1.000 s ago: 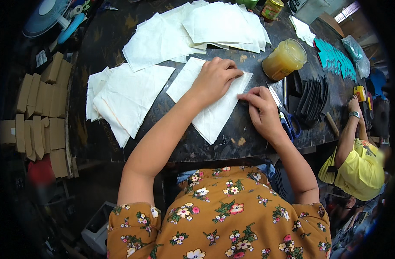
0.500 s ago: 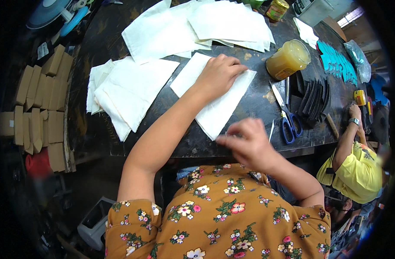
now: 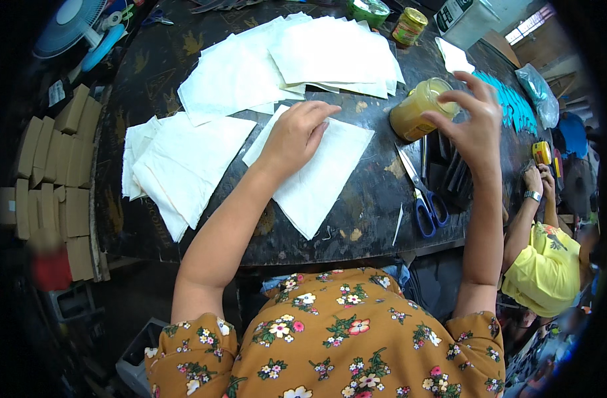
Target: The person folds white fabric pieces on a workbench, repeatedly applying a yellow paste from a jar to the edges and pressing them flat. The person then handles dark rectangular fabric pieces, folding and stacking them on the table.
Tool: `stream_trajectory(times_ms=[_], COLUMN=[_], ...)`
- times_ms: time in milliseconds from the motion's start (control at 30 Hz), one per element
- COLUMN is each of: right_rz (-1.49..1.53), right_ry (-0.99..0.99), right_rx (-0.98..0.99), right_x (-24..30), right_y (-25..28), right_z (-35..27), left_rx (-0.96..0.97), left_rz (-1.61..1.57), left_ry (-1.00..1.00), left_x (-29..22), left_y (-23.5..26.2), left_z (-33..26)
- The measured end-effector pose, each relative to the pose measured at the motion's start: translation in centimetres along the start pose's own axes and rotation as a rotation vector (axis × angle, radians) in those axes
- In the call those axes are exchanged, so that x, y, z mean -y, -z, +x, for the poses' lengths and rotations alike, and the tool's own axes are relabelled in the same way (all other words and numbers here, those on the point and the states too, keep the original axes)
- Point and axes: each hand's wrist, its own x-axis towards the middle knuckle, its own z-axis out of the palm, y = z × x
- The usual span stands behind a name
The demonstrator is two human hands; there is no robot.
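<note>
My left hand [image 3: 293, 136] lies on a folded piece of white cloth [image 3: 326, 179] near the table's front edge, its fingers stretched toward the right and the thumb apart. Over to the right, my right hand [image 3: 477, 123] is raised beside a clear jar [image 3: 413, 116] of yellowish paste. Its thumb and forefinger are spread by the jar's rim, with nothing seen between them; whether they touch the jar I cannot tell. Blue-handled scissors [image 3: 421, 199] lie below the jar, blades pointing away from me. A thin white strip [image 3: 397, 224] rests left of their handles.
White cloth stacks spread across the table's left [image 3: 184, 166] and far side [image 3: 330, 50]. Dark strips [image 3: 454, 176] lie under my right forearm, teal pieces [image 3: 509, 99] beyond. Small jars [image 3: 409, 26] stand at the back. A co-worker in yellow [image 3: 545, 265] sits right; cardboard boxes [image 3: 58, 152] are stacked left.
My right hand has left the near corner of the white cloth and moved up and right to the jar. My left hand stays on the cloth. The whole view has shifted slightly.
</note>
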Motion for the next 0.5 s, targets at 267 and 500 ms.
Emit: stream_trajectory(times_ms=[267,500], right_rz=[-0.048,0.793], right_ry=[-0.062,-0.272], right_rx=[0.04,0.397], right_x=[0.1,4.9], right_y=[2.9,-2.8], right_z=[-4.2,-7.6], left_rx=[0.003,0.077], left_rz=[-0.046,0.006], left_ry=[-0.023,-0.043], left_x=[-0.6,-0.5], left_y=[-0.5,-0.8], left_z=[-0.2,-0.5])
